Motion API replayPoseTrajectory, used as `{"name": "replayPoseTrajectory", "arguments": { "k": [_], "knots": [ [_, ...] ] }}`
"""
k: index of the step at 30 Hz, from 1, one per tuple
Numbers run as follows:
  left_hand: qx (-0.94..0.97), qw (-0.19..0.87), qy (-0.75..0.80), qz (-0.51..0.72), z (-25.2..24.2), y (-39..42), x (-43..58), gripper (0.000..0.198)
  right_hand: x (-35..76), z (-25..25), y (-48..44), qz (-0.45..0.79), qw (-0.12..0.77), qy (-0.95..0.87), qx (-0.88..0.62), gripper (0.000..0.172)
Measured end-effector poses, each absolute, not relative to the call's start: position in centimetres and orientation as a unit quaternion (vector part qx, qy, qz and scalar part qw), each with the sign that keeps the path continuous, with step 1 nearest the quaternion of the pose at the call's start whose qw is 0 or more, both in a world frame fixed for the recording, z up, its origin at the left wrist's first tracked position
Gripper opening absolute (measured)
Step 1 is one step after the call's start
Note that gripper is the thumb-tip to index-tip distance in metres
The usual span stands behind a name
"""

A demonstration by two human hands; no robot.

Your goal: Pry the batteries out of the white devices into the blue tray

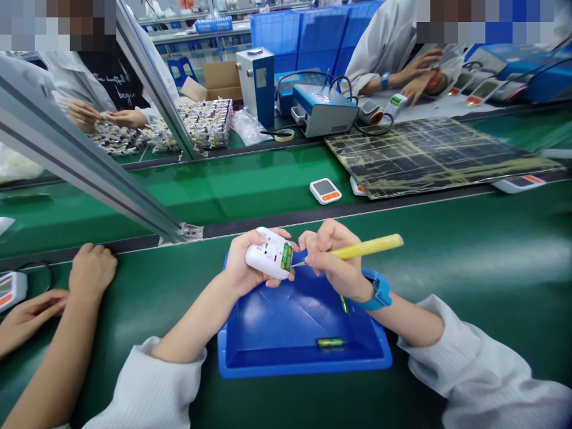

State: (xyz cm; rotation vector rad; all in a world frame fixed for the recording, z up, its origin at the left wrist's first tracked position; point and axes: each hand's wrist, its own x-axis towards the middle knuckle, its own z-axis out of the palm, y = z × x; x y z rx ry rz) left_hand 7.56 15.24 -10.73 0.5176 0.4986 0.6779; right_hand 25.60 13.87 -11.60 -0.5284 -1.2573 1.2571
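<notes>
My left hand (243, 262) grips a white blood pressure monitor (263, 257), its back turned up. Batteries (286, 256) with green and gold wrapping show in the uncovered compartment at its right end. My right hand (337, 256), with a blue watch on the wrist, is closed round a yellow-handled tool (369, 246). The tool's thin metal tip points left at the compartment edge; whether it touches is hard to tell. Under both hands sits a blue plastic tray (286, 369). Inside it lie a battery (329, 342) near the front wall and another battery (344, 304) by the right side.
Another person's hands (92, 271) rest on the green bench at left, beside a monitor (12, 290). A second white monitor (325, 191) lies on the green strip ahead. A dark gridded board (429, 155) covers the far right. A metal post (98, 161) slants across the left.
</notes>
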Motion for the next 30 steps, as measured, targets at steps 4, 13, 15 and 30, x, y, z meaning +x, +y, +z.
{"name": "replayPoseTrajectory", "arguments": {
  "k": [4,13,15,30],
  "knots": [
    [0.266,0.880,0.242,0.312,-10.9,15.3,7.5,0.041,25.8,-11.9,13.5,0.468,0.566,-0.634,-0.244,0.025],
    [0.274,0.864,0.289,0.309,-10.8,15.2,7.9,0.042,25.8,-11.0,13.4,0.393,0.538,-0.716,-0.208,0.025],
    [0.276,0.856,0.308,0.311,-10.6,15.2,8.0,0.042,25.7,-10.9,13.4,0.365,0.536,-0.735,-0.199,0.025],
    [0.448,0.791,0.334,0.250,-10.4,14.8,8.1,0.044,24.8,-10.6,10.4,-0.063,0.411,-0.903,-0.104,0.033]
  ]
}}
